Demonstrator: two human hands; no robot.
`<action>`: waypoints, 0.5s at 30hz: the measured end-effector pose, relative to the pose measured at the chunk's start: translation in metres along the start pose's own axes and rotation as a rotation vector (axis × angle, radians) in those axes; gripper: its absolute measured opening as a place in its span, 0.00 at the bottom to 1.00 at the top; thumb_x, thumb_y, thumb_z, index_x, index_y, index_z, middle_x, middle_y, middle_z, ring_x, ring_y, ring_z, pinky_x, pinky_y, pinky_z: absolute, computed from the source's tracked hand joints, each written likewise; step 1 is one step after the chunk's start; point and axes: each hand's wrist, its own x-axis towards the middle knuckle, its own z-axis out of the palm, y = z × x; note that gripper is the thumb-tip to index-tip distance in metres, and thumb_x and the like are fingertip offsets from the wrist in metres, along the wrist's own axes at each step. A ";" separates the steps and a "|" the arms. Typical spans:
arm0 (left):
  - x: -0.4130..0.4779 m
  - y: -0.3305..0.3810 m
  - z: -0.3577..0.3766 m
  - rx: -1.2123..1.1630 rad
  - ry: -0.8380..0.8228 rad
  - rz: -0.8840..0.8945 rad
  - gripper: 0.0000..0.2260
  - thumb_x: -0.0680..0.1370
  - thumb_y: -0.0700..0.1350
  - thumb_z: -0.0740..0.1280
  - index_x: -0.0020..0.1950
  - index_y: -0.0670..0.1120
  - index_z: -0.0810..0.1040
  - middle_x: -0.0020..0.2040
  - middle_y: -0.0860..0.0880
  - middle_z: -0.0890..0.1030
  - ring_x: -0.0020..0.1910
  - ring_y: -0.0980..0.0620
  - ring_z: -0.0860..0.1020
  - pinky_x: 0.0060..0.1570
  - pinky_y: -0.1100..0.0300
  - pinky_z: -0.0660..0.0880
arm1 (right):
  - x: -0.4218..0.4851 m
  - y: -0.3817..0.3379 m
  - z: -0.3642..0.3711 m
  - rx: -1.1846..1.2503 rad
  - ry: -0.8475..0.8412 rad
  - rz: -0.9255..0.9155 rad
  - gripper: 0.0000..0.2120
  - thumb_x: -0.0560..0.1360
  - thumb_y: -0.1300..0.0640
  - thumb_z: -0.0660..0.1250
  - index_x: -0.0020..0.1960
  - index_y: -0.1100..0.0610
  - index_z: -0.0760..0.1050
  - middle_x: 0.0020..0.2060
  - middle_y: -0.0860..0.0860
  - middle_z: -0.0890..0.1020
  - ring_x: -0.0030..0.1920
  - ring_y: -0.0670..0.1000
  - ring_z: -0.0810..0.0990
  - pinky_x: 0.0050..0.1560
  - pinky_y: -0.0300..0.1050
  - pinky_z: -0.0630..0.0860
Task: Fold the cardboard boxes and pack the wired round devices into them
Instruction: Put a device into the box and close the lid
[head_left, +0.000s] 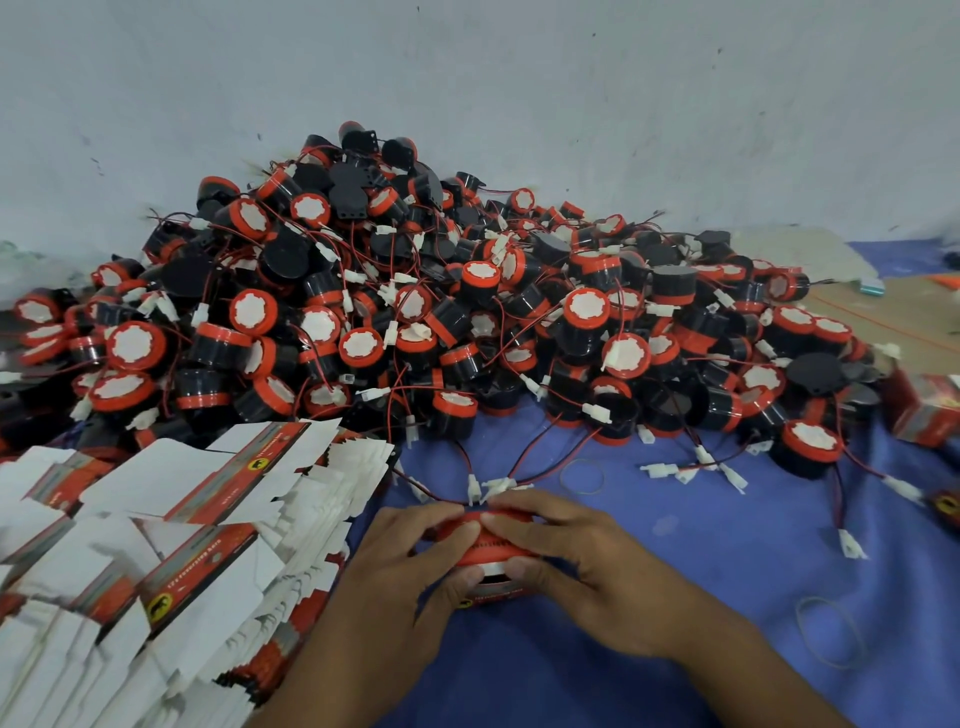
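Both hands pressed around one small red cardboard box low in the middle, on the blue cloth. Left hand on the near left side, right hand on the right, fingers curled over the top and thumbs pushing at the front, so both grasping the box. Looks like closing the box, maybe with a round device inside; cannot tell for sure. Box likely light and thin, easy to squash, so best held softly by the sides and corners. Big heap of black and red round devices just behind, piled against the pale wall, with thin red and black wires and little white plugs all tangled. Devices probably hard and smooth and a bit heavier; best picked up by the round body, not by the wire, since wires may snag on others. Stack of flat unfolded boxes on the left, white and red. Rubber bands lying loose on the cloth. Soft cloth, likely on the floor.
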 end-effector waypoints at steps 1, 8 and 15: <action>0.000 -0.001 0.000 0.019 -0.009 0.025 0.18 0.77 0.51 0.62 0.58 0.44 0.83 0.59 0.49 0.80 0.55 0.55 0.72 0.55 0.64 0.73 | -0.001 0.001 0.001 -0.024 -0.006 -0.007 0.19 0.84 0.48 0.61 0.74 0.49 0.71 0.73 0.43 0.69 0.73 0.42 0.67 0.71 0.43 0.69; -0.007 -0.008 0.002 0.140 -0.050 0.113 0.19 0.77 0.53 0.62 0.60 0.44 0.82 0.63 0.47 0.80 0.54 0.46 0.76 0.51 0.53 0.79 | -0.006 0.000 0.000 -0.130 -0.028 -0.042 0.23 0.84 0.46 0.60 0.77 0.51 0.67 0.79 0.45 0.62 0.77 0.41 0.61 0.75 0.36 0.62; -0.004 -0.002 0.003 0.282 -0.017 0.180 0.17 0.76 0.50 0.61 0.53 0.42 0.86 0.56 0.45 0.84 0.45 0.40 0.82 0.43 0.49 0.81 | -0.009 0.000 0.002 -0.203 -0.071 -0.016 0.25 0.83 0.45 0.61 0.79 0.45 0.61 0.80 0.42 0.55 0.79 0.41 0.56 0.76 0.39 0.61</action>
